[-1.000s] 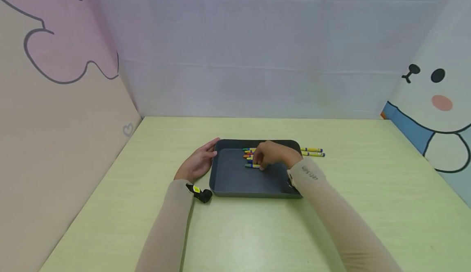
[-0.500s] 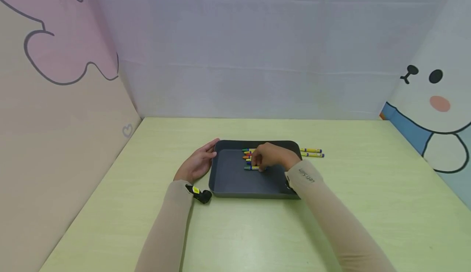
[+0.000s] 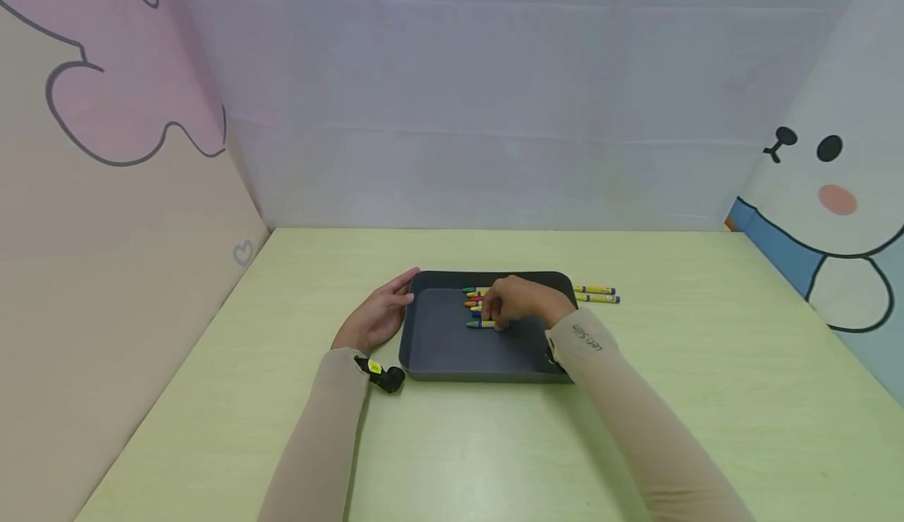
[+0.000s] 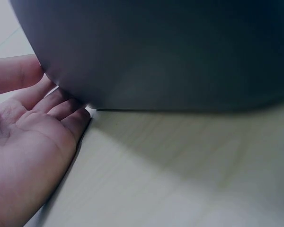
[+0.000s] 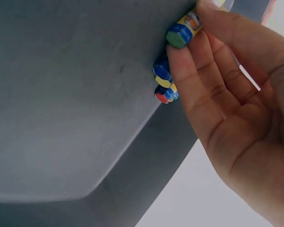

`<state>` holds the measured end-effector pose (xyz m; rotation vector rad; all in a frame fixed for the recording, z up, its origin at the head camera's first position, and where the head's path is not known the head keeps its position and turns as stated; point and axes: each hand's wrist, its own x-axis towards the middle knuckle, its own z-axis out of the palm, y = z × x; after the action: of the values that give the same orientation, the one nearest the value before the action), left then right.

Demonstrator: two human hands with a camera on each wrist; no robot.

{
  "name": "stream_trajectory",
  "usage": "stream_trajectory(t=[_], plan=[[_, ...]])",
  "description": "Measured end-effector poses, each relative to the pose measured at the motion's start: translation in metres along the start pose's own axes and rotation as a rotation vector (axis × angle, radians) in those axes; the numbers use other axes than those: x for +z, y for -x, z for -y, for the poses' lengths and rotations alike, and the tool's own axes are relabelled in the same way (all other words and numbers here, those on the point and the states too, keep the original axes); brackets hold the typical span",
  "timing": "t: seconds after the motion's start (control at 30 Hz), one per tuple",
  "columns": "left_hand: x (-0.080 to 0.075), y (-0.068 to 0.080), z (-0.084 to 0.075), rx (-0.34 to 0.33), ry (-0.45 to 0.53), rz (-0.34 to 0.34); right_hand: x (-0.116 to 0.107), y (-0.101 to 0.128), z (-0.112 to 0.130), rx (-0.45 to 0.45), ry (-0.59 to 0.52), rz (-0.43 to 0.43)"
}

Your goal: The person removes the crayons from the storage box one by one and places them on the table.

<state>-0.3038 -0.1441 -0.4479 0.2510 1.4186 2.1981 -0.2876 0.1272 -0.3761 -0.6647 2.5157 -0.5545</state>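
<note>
A dark grey tray (image 3: pixel 487 376) lies on the table. My left hand (image 3: pixel 373 319) rests against its left side, thumb by the rim and fingers reaching toward the far corner; in the left wrist view, the fingers (image 4: pixel 61 101) meet its outer wall. Inside the tray, my right hand (image 3: pixel 523 300) pinches a green crayon (image 5: pixel 183 32) with a yellow and blue wrapper between thumb and fingers. The tip of this crayon points left in the head view. Just behind it lie several other crayons (image 3: pixel 472 303) in a row, partly hidden by the right hand.
Two yellow-wrapped crayon ends (image 3: pixel 596 294) show beyond the tray's right edge. A small black wrist camera (image 3: pixel 388 379) sits on the left sleeve beside the tray. Printed panels stand at both sides and a pale cloth (image 3: pixel 452 114) hangs behind the table (image 3: pixel 466 443).
My right hand has shifted slightly toward me with the green crayon, widening its gap from the row. My left hand stays against the tray.
</note>
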Motion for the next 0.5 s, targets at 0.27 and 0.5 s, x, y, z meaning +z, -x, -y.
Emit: stream_trajectory(t=[0.27,0.5], plan=[[-0.0007,0.0009,-0.0006,0.003,0.000,-0.007,-0.0014,0.0000,0.0000,-0.023,0.006,-0.002],[0.0007,0.0011,-0.0007,0.003,0.010,0.000,-0.0029,-0.0004,-0.0028,-0.046,0.025,0.009]])
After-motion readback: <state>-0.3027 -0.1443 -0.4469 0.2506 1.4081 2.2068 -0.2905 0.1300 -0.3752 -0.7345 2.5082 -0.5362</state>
